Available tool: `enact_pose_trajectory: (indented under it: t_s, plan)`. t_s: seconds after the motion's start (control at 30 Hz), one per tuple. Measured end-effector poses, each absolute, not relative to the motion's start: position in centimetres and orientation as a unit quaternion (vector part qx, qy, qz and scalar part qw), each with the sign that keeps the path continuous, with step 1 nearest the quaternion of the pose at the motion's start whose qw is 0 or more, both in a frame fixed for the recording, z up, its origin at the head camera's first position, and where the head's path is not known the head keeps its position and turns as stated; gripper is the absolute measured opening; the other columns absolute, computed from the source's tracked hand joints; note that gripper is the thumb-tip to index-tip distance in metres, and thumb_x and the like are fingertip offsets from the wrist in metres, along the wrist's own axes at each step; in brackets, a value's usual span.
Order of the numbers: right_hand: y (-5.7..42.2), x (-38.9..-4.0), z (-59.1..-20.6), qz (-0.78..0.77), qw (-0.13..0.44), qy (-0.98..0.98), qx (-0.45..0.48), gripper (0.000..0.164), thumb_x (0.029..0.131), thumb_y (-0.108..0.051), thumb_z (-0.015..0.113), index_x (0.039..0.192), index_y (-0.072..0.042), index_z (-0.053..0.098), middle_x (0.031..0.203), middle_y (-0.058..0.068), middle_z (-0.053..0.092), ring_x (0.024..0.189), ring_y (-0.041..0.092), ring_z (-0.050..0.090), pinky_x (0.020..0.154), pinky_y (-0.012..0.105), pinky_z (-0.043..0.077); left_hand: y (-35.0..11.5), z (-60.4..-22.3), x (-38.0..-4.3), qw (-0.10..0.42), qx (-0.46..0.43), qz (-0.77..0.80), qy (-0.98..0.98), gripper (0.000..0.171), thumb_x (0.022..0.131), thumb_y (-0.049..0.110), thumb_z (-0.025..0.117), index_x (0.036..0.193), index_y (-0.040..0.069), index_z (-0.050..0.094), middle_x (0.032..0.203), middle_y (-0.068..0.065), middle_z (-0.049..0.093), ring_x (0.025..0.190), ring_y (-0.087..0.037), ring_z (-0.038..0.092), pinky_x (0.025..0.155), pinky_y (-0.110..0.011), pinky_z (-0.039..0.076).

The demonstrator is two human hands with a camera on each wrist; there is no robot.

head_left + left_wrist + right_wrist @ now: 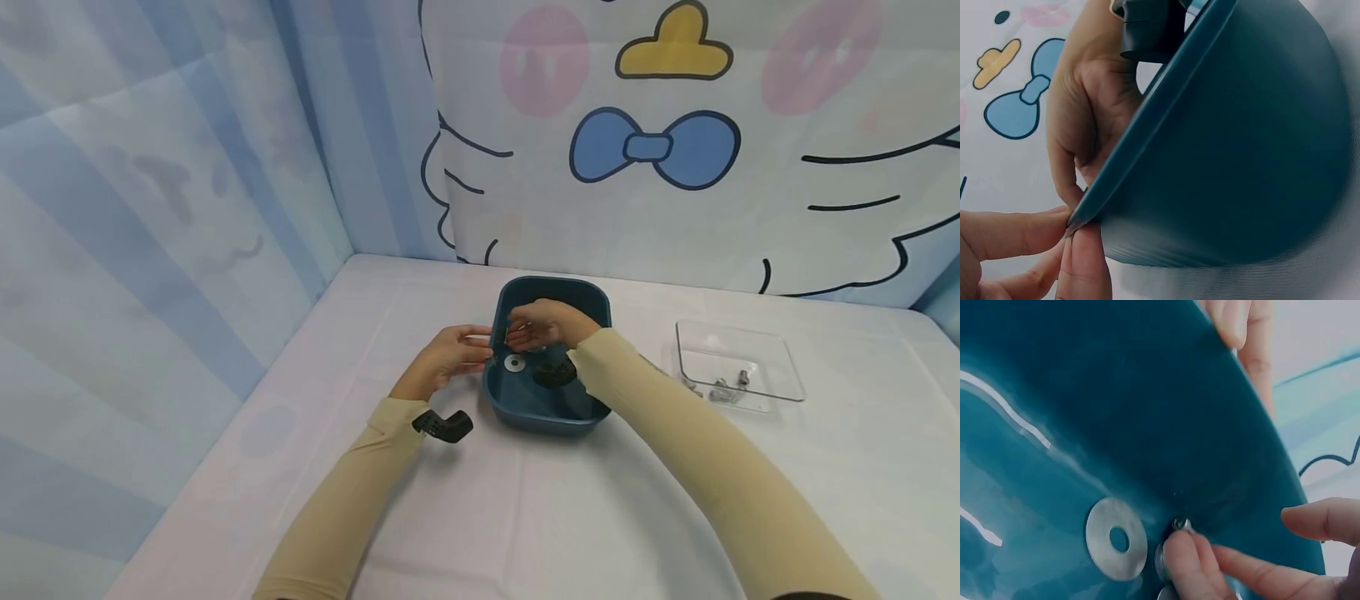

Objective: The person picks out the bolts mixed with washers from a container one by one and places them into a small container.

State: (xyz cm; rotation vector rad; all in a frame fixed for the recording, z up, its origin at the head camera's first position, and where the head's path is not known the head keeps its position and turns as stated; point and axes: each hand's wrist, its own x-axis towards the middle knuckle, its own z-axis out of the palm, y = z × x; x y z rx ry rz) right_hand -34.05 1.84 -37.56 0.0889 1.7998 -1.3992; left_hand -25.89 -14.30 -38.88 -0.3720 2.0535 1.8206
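Observation:
A teal plastic basin point(551, 417) stands on the table. My left hand point(447, 357) is at its left wall, and in the left wrist view its thumb and finger point(1019, 232) pinch the rim. Inside the basin is my right hand point(542, 325). Its fingertips point(1186, 550) touch a small metal piece point(1180, 524) by the wall, while the thumb stands apart from them. A wide flat metal washer point(1116, 539) lies on the basin floor beside these fingers. More metal discs point(1161, 562) are partly hidden behind them.
A clear plastic box point(738, 358) stands right of the basin, with several small metal fasteners point(723, 389) in and beside it. My right forearm point(675, 425) reaches across the table in front of it. A printed curtain point(465, 125) hangs behind the table.

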Motion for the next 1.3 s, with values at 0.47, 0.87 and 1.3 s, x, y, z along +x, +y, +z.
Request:
enact_pose_trajectory:
  t_s: [0.47,0.87,1.3]
  plan:
    - [0.8,-33.4,-37.7,-0.576,0.358,0.732,0.068,0.041,0.095,-0.010,0.045,0.129,0.014,0.045,0.096,0.014,0.057,0.087,0.019,0.062,0.101,0.035,0.045,-14.5,-39.0,-25.8,0.184,-0.123,0.653,0.725,0.044,0.092,0.001,0.055,0.135,0.009,0.049,0.128,-0.016,0.057,0.100,-0.018,0.061,0.084,-0.028,0.053]
    - [1.0,-33.4,-38.5,-0.575,0.325,0.745,0.094,0.032,0.095,-0.007,0.050,0.123,0.008,0.055,0.085,0.008,0.064,0.076,0.015,0.065,0.094,0.032,0.050,-14.4,-38.8,-25.6,0.181,-0.127,0.654,0.724,0.044,0.092,0.001,0.055,0.135,0.009,0.050,0.128,-0.016,0.057,0.102,-0.018,0.061,0.088,-0.031,0.052]
    - [1.2,-33.5,-39.6,-0.607,0.312,0.726,0.083,0.033,0.091,-0.001,0.057,0.123,0.009,0.056,0.085,0.008,0.062,0.065,0.010,0.064,0.069,0.022,0.056,-14.4,-39.0,-25.6,0.181,-0.125,0.654,0.724,0.044,0.092,0.001,0.056,0.134,0.009,0.050,0.130,-0.016,0.056,0.106,-0.021,0.061,0.085,-0.028,0.053]
